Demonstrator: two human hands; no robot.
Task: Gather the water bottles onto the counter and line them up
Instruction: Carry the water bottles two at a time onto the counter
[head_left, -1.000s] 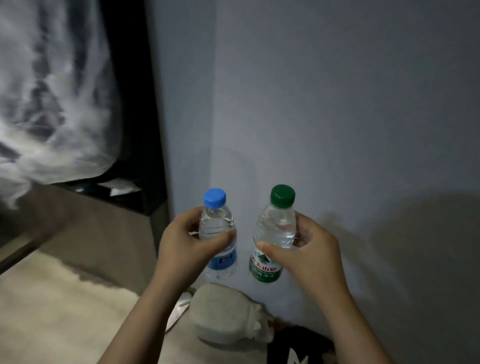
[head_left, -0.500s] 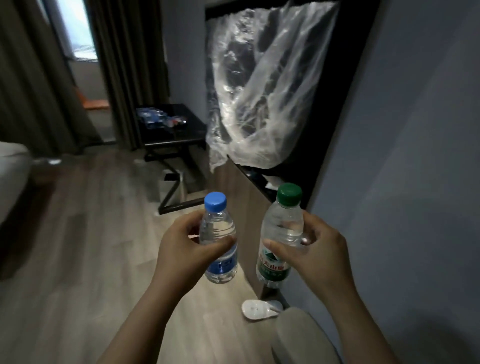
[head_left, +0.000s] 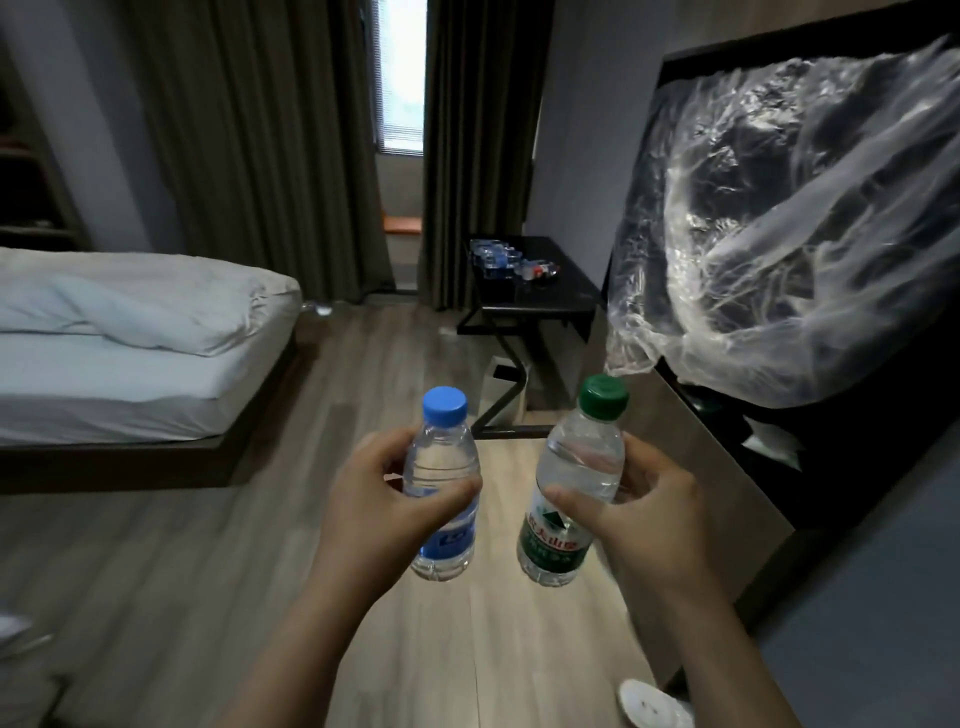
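Far left: bed (head_left: 130, 332), not involved.

Left grip (head_left: 376, 506): fingers wrapped round the blue-cap bottle (head_left: 440, 460) at mid-body, thumb across the front just above the label. The bottle is about upright.

Right grip (head_left: 652, 512): same wrap on the green-cap bottle (head_left: 579, 462), thumb at the top edge of the green label. The bottle tilts slightly right.

Both bottles are held in the air over the wood floor (head_left: 332, 395), near centre, close together but not touching. Caps are on and the water level looks high in both.

Handling, my read:
- Small plastic bottles, moderate weight.
- The wall is thin and gives under a squeeze; the surface is smooth and the film label a bit slick.
- Not fragile, but tall on a narrow base, so they tip easily.
- A mid-body wrap is fine for the carry.
- For set-down keep the hold low-to-mid, land the base flat, and let go without dragging.

Far, right of centre: black counter (head_left: 566, 291) with a cluster of bottles (head_left: 496, 257) already on it, too small to count. It's probably the drop point and is well apart from both hands.

Far right: a screen under a clear plastic sheet (head_left: 779, 234).

Near right: a white slipper (head_left: 649, 701) on the floor. Watch your footing there.
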